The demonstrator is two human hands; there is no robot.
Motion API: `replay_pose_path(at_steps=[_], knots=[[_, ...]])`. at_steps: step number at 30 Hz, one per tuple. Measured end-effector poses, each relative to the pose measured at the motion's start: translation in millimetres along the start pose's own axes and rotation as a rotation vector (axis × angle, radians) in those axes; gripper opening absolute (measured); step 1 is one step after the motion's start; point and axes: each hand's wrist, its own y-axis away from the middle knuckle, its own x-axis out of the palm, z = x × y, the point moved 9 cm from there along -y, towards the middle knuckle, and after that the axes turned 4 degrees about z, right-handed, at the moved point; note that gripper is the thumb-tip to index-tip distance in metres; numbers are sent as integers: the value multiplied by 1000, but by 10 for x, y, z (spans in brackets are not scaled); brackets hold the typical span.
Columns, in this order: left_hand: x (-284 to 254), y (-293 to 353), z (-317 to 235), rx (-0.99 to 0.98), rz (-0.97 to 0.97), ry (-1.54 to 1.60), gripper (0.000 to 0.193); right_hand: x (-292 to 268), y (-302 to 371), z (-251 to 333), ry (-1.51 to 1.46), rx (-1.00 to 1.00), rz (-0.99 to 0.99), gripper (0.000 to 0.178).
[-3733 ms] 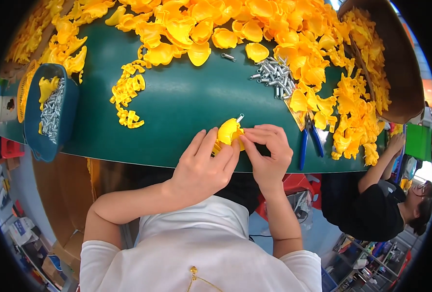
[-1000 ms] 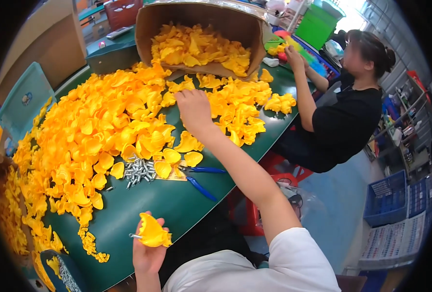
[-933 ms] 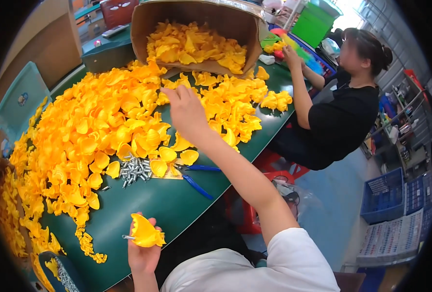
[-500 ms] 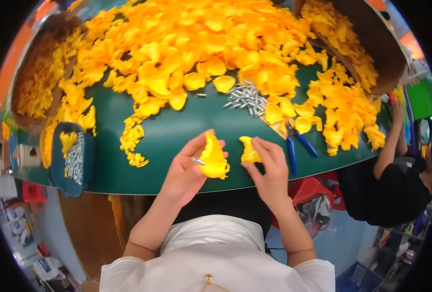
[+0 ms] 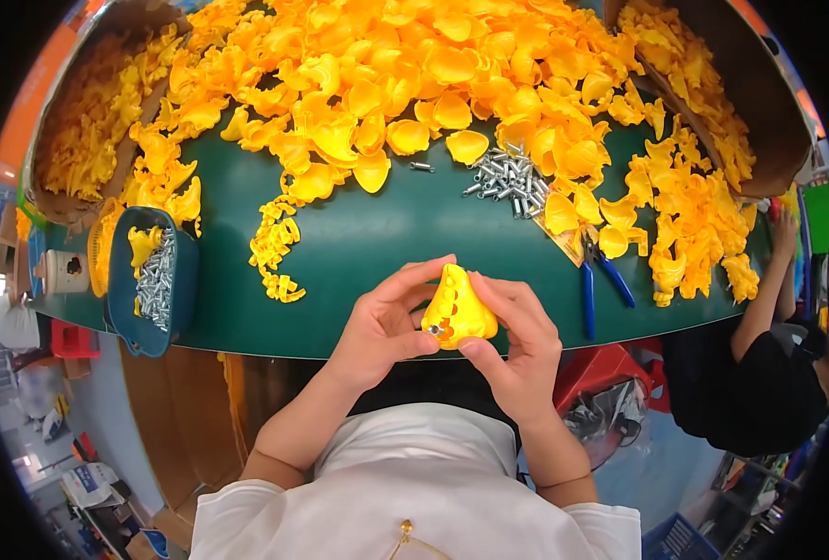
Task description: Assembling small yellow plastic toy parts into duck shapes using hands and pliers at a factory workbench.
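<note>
Now both hands, the left hand and right hand, grip one joined yellow shell over the green worktop; screws lie at one o'clock.

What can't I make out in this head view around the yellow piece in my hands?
- Underside of the yellow plastic piece: hidden by the left hand and right hand.
- Small metal part at its lower edge: too small to tell whether it is a screw.
- Contents of the blue tray: too small to tell apart.
- Cardboard box: cut off by the fisheye rim.
</note>
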Motion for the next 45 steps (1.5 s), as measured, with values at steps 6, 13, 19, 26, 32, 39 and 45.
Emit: replay_pose_path(at_steps=[6,13,19,26,32,39,45], knots=[[-44,12,-57,60,47,-107,66,12,-9,-57,-33,-12,28,47],[-25,35,-12,9,-76,-138,62,62,-21,-63,-18,27,37,46],[-42,8,-4,12,-226,88,60,184,-116,32,170,15,3,66],[-111,18,83,-6,-162,-18,63,5,11,-26,5,-61,-96,43],[-154,74,-23,99,-226,-297,74,18,58,-16,-8,-102,-67,39],[-67,35,-171,294,-104,-252,55,18,58,-8,-13,-104,-92,38],[-51,78,-267,370,42,-374,43,25,1,138,54,-111,-37,45]])
